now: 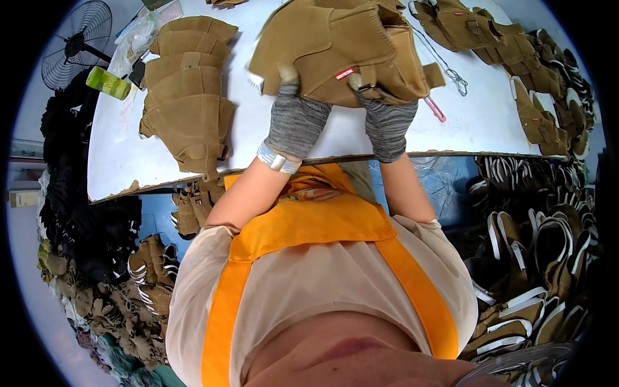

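A brown boot upper (316, 45) with a strap and buckle and a small red tag is held up above the white table (271, 138). My left hand (298, 122), in a grey knit glove, grips its lower edge on the left, thumb on the outer face. On the right, my right hand (389, 126), gloved the same way, has its thumb beside the buckle near the opening. The fingers of both hands are mostly hidden behind the upper. Just right of it lie a pink-handled tool (436, 111) and a thin metal tool with looped ends (459, 82).
Overlapping brown uppers (187, 90) lie at the table's left, and more uppers (461, 26) line its right edge. A green bottle (108, 82) and a fan (76, 48) are at the far left. Piles of white-edged uppers (541, 258) crowd the lower right.
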A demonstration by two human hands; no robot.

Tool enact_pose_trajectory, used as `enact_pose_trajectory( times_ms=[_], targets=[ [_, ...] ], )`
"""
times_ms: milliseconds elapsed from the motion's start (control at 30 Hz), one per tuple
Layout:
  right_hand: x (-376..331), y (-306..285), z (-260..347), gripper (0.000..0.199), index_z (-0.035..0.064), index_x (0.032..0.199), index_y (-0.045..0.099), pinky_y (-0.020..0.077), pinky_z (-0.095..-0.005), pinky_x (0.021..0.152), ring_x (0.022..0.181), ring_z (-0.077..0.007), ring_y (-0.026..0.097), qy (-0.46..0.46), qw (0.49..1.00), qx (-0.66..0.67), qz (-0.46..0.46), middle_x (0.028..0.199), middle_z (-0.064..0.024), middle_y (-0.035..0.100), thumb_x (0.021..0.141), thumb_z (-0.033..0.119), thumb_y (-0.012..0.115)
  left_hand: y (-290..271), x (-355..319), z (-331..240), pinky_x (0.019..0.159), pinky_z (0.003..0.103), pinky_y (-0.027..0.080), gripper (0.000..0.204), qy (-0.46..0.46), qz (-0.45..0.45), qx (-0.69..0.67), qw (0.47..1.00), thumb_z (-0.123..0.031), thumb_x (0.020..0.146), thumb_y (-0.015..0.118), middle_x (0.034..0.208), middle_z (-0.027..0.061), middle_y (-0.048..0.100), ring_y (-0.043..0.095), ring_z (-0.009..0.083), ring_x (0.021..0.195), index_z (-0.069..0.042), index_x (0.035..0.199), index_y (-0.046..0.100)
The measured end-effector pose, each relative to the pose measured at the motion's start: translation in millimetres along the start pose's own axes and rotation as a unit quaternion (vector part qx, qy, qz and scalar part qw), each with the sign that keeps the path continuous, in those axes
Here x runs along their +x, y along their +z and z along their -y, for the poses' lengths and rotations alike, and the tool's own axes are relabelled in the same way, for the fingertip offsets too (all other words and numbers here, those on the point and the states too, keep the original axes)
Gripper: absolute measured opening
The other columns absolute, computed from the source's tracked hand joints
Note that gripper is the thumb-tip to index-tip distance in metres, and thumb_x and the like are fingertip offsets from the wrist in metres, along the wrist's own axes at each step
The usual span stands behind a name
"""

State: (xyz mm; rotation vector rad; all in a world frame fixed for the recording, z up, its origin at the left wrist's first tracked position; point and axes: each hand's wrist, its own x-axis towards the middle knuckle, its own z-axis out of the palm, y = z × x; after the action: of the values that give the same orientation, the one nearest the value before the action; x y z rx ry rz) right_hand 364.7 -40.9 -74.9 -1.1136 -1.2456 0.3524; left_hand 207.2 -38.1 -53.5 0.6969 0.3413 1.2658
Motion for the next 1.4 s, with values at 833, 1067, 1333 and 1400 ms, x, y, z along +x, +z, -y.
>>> enact_pose_trajectory(
  times_ms=[833, 1067, 1333, 1400],
  targets=[
    [35, -27, -121, 0.038, 0.0007, 0.127, 0.056, 0.0531, -0.0281, 0.087, 0.103, -0.0204, 0.064, 0.186, 0.917, 0.274, 0.220, 0.117, -0.0118, 0.063, 0.095, 0.021, 0.062, -56, 41, -7, 0.094, 0.029, 0.046, 0.060, 0.141, -0.026, 0.303, 0.942, -0.045, 0.094, 0.063, 0.122, 0.0086, 0.059, 0.055, 0.0169, 0.109, 0.001, 0.129, 0.051],
    [80, -17, 81, 0.058, 0.0036, 0.135, 0.047, 0.0522, -0.0385, 0.094, 0.110, -0.0245, 0.060, 0.088, 0.874, 0.472, 0.077, 0.122, -0.0115, 0.059, 0.087, 0.029, 0.068, -8, -25, -23, 0.066, 0.025, 0.045, 0.059, 0.109, -0.130, 0.250, 0.953, -0.051, 0.097, 0.055, 0.084, 0.0019, 0.053, 0.052, 0.0107, 0.075, 0.001, 0.125, 0.053],
    [98, 18, 63, 0.059, 0.0075, 0.128, 0.054, 0.0511, -0.0305, 0.086, 0.099, -0.0138, 0.058, -0.042, 0.927, 0.373, 0.029, 0.110, -0.0030, 0.061, 0.082, 0.038, 0.077, 6, -31, -30, 0.098, 0.036, 0.045, 0.073, -0.007, 0.072, 0.330, 0.941, -0.051, 0.091, 0.062, 0.119, 0.0147, 0.059, 0.057, 0.0240, 0.109, 0.006, 0.133, 0.044],
    [91, 16, 65, 0.062, 0.0078, 0.129, 0.054, 0.0506, -0.0297, 0.087, 0.098, -0.0127, 0.058, -0.001, 0.946, 0.315, 0.081, 0.110, -0.0026, 0.061, 0.081, 0.039, 0.078, 3, -23, -32, 0.106, 0.038, 0.040, 0.075, -0.017, 0.028, 0.107, 0.994, -0.051, 0.091, 0.063, 0.130, 0.0164, 0.054, 0.052, 0.0271, 0.119, 0.005, 0.136, 0.042]
  ],
)
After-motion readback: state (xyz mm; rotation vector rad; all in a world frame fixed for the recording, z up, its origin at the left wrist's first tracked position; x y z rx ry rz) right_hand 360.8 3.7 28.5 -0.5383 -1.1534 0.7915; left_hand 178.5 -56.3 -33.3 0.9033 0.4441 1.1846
